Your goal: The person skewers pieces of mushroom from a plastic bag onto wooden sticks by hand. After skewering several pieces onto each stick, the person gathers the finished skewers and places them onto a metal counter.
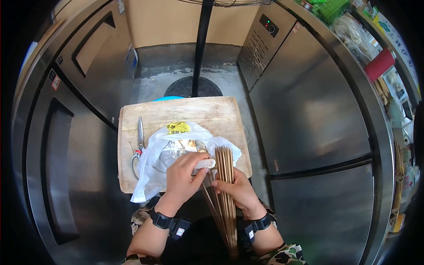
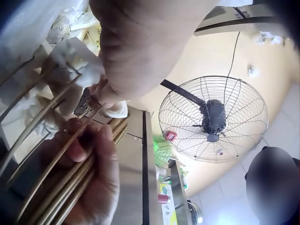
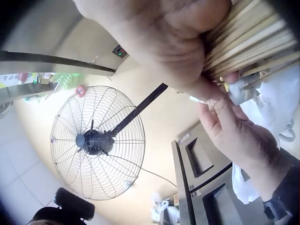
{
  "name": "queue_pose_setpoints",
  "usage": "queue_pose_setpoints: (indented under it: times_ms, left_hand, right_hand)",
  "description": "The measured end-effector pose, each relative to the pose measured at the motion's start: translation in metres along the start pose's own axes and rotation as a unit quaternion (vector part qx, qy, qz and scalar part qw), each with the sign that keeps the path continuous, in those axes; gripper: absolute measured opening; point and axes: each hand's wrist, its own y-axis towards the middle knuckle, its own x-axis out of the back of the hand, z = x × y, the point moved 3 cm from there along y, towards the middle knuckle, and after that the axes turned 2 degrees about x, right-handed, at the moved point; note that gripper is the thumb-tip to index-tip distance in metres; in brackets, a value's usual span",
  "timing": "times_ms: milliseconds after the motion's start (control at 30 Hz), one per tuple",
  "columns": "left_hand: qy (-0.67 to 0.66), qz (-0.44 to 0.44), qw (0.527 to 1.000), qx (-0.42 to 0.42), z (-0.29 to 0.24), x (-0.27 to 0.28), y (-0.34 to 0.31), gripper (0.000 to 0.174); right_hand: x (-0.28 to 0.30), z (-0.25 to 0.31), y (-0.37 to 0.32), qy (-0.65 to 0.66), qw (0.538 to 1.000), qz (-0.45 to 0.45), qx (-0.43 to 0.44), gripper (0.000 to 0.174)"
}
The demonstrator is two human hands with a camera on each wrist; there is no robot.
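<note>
My left hand [image 1: 182,177] pinches a white, slab-like piece of food [image 1: 206,164] between thumb and fingers. The right hand [image 1: 241,191] grips a thick bundle of bamboo skewers [image 1: 226,170], points upward, right beside that piece. A few skewers fan out from the bundle toward the left hand, and one meets the fingertips there in the left wrist view. Behind both hands, a white plastic bag [image 1: 150,164] lies opened, with pale food pieces [image 1: 187,144] inside and a yellow printed patch on it. The left hand's fingers partly cover the piece it holds.
The bag lies on a wooden board [image 1: 216,110], with scissors [image 1: 140,141] along its left side. Steel refrigerator cabinets [image 1: 309,101] stand close on either side. A black pole [image 1: 201,48] rises behind the board, carrying a wire-caged fan [image 2: 213,119].
</note>
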Motion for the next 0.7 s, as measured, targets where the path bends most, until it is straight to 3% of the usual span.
queue_pose_setpoints:
  times_ms: [200,300,500,700]
  left_hand:
    - [-0.053,0.003,0.998,0.026,0.005,-0.002,-0.001,0.028]
    - [-0.152,0.033,0.984,0.09,0.016,-0.004,-0.002,0.027]
    - [-0.09,0.057,0.994,0.024,0.01,-0.001,-0.003,0.025]
    - [0.013,0.008,1.0,0.007,0.003,-0.004,-0.005,0.024]
  right_hand:
    - [0.004,0.002,-0.004,-0.053,0.999,-0.002,-0.002,0.018]
    - [0.005,-0.002,-0.004,-0.049,0.999,-0.002,-0.003,0.018]
    - [0.01,-0.005,0.001,-0.02,1.0,-0.015,0.006,0.019]
    - [0.006,0.008,-0.009,-0.043,0.999,-0.028,0.012,0.016]
